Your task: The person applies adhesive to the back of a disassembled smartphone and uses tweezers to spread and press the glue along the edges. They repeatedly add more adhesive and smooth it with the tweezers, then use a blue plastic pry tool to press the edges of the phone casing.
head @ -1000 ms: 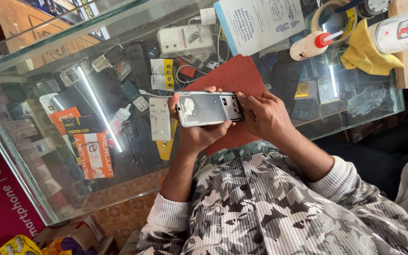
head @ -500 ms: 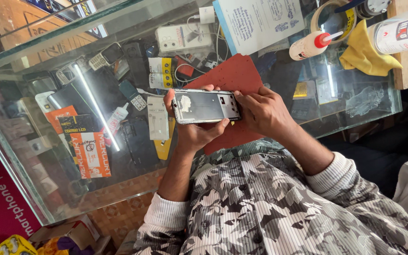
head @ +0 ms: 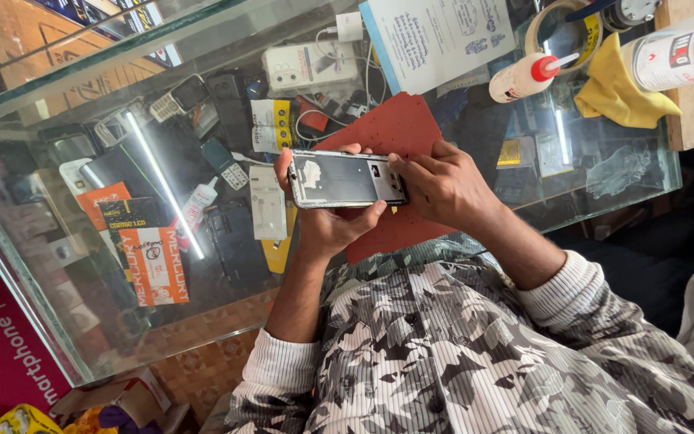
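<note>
Both of my hands hold a smartphone [head: 339,178] flat above a red work mat [head: 395,128] on the glass counter [head: 202,48]. The phone lies lengthwise, its grey, shiny side facing up. My left hand [head: 323,221] cradles its left end from below, thumb along the near edge and fingertips over the far edge. My right hand [head: 443,186] grips the right end, fingers pressing on the top near the corner. My patterned shirt with striped cuffs fills the lower part of the view.
On the glass stand a white squeeze bottle with a red cap [head: 524,76], a yellow cloth [head: 616,92], a tape roll [head: 560,32], a printed sheet [head: 443,32], a white plug box [head: 311,64] and a white can [head: 668,60]. Under the glass lie several phones and packets.
The phone and both hands stay in nearly the same place above the red mat. The fingers of my right hand have shifted slightly on the phone's right end.
</note>
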